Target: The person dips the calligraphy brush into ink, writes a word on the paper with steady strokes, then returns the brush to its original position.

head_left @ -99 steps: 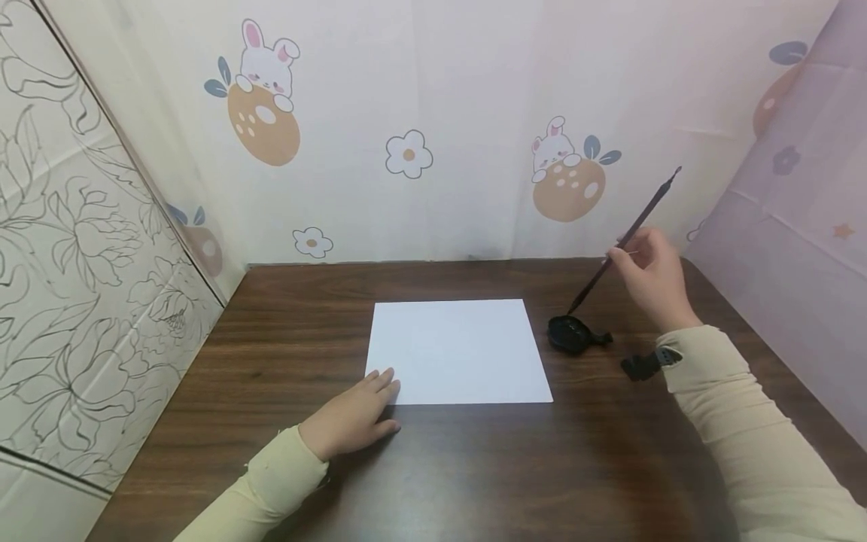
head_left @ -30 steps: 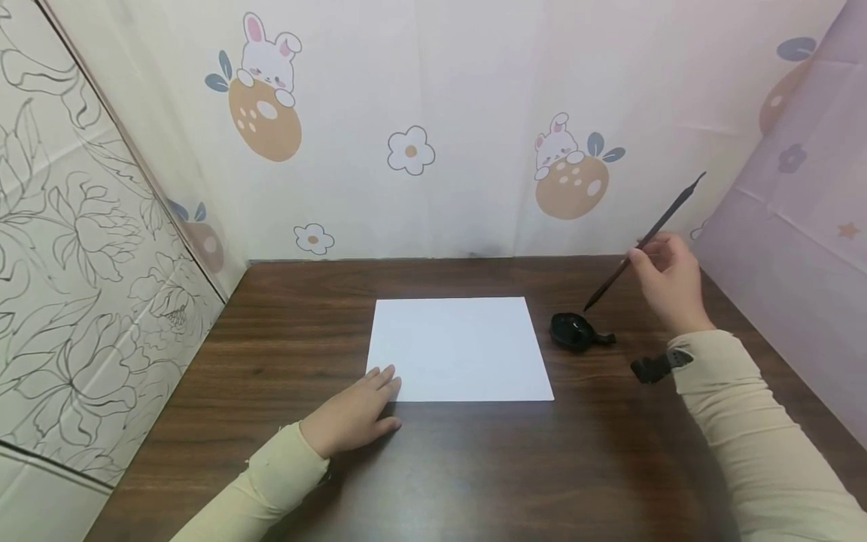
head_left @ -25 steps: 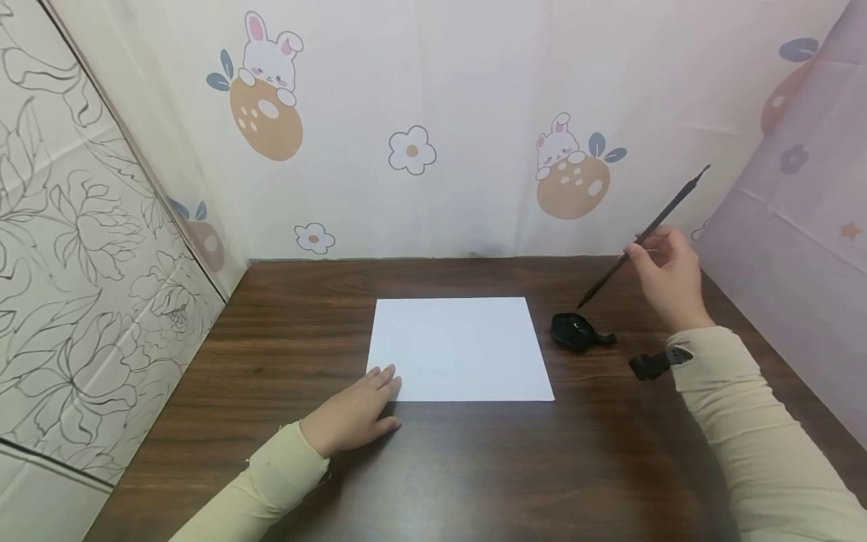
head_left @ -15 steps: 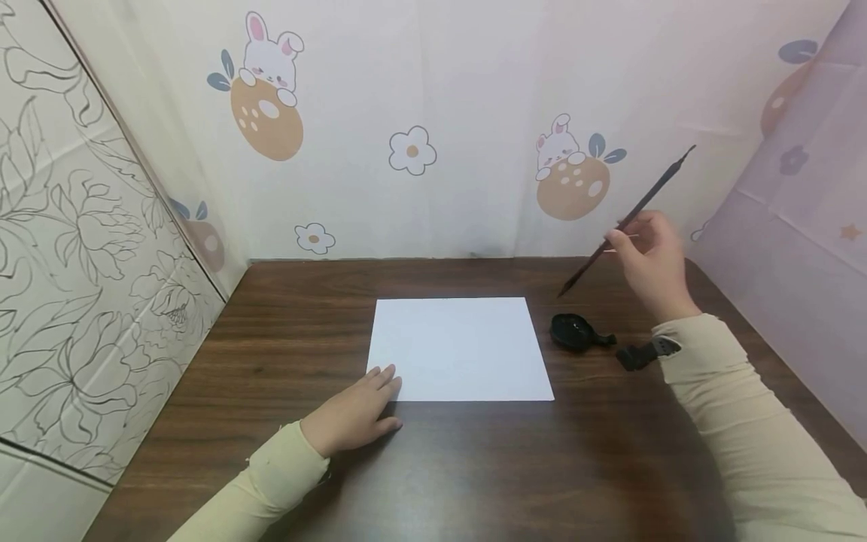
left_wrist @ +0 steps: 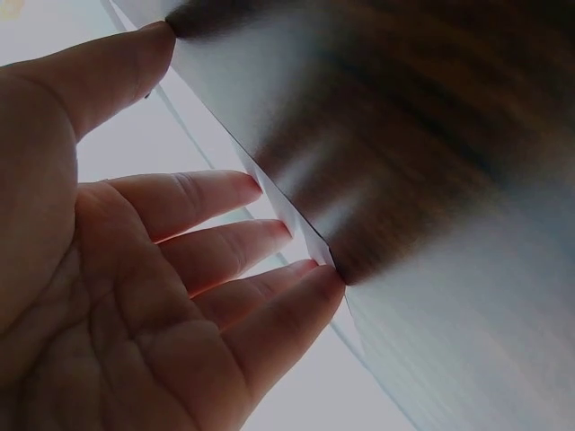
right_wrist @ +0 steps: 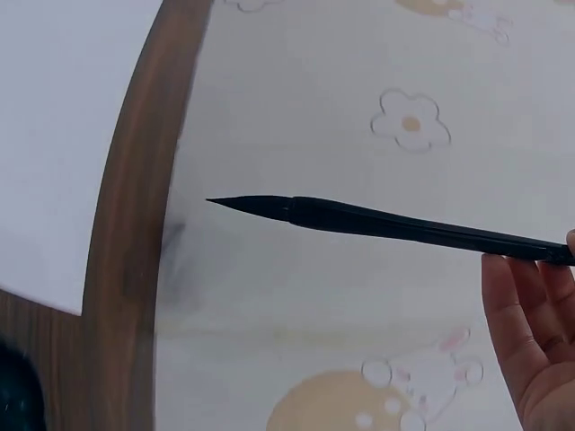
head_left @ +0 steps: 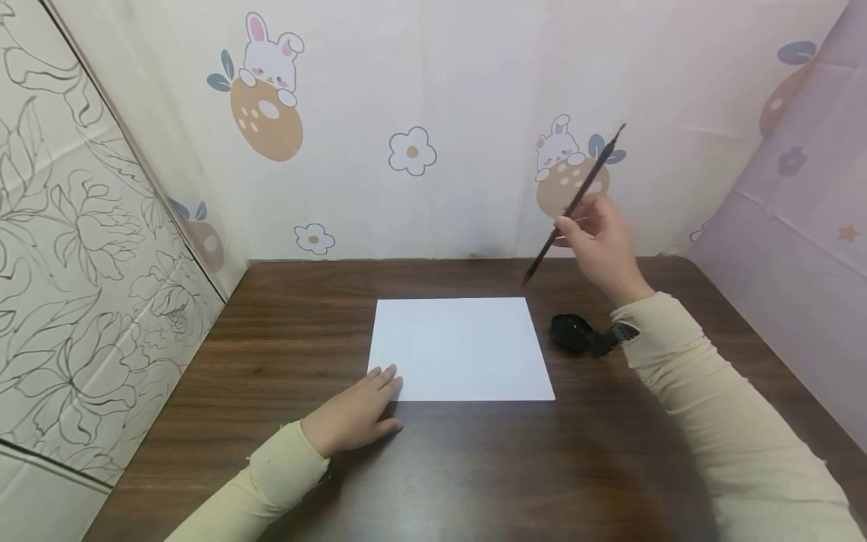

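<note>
My right hand (head_left: 599, 245) pinches a dark ink brush (head_left: 574, 202) by its handle, tip slanting down to the left. In the head view that tip appears just beyond the far right corner of a blank white sheet of paper (head_left: 460, 350). The right wrist view shows the brush (right_wrist: 377, 220) with its black bristles drawn to a fine point. My left hand (head_left: 355, 412) rests on the paper's near left corner, fingers extended. In the left wrist view the fingertips of the left hand (left_wrist: 180, 269) touch the paper's edge and the table.
A small black ink dish (head_left: 570, 332) with a handle lies right of the paper, partly behind the dark wrist camera (head_left: 603, 342). The brown wooden table (head_left: 474, 474) meets a patterned curtain (head_left: 474, 90) at the back, with panels on both sides.
My right hand has lifted the brush from the ink dish and carried it left and up, toward the paper's far right corner. My left hand has stayed on the paper.
</note>
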`<state>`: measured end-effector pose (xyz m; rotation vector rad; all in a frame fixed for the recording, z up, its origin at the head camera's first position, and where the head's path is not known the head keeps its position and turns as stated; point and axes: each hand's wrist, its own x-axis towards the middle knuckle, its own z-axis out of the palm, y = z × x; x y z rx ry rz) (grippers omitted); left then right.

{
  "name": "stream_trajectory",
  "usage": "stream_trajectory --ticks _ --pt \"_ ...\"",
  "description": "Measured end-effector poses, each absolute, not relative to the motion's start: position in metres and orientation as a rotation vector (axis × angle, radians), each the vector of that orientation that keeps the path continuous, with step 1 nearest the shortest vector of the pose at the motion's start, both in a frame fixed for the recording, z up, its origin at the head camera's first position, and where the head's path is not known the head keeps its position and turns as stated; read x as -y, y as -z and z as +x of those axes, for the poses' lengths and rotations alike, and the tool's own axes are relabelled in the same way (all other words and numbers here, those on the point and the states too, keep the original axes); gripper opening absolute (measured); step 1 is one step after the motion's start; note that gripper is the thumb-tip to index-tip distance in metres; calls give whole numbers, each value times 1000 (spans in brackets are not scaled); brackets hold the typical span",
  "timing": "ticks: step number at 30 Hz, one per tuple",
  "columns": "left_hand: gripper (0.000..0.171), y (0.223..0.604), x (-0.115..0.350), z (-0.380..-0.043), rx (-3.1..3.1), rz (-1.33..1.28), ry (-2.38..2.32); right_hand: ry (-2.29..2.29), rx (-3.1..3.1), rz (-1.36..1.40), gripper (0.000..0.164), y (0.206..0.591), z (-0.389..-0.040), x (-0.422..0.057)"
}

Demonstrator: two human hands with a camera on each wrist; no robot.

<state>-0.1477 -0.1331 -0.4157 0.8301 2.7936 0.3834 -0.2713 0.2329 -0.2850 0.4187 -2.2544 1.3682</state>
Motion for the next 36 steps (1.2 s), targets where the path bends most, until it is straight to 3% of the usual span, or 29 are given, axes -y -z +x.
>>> stream_trajectory --ticks 14,36 --pt "67 420 133 -148 -2804 831 -356 -1363 2334 593 23 281 -282 -171" --pt "67 419 132 -148 -2786 796 -354 -1368 2366 810 18 305 -295 -92"
